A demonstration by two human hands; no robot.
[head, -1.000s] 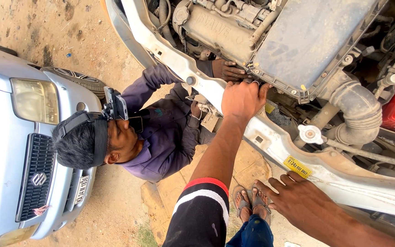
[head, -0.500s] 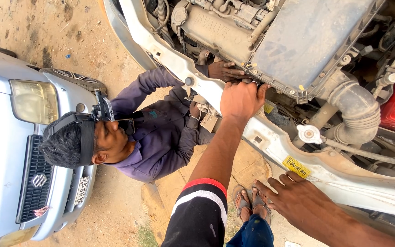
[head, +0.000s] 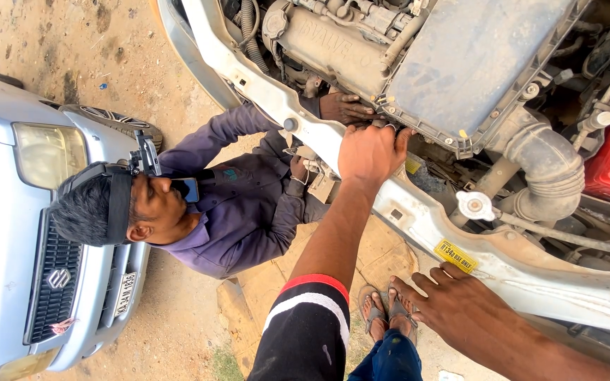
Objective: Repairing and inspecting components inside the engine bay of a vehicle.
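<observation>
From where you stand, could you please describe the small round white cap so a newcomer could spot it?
Find the pale front crossmember of the open engine bay. The white cap sits just above it, between the left hand and the ribbed grey hose. It is the only round white disc there.

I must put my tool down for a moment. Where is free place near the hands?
Bare stretch of the white front crossmember between the left hand and right hand; the flat grey air-filter cover too. Crowded around the left hand, by the co-worker's hand.
</observation>
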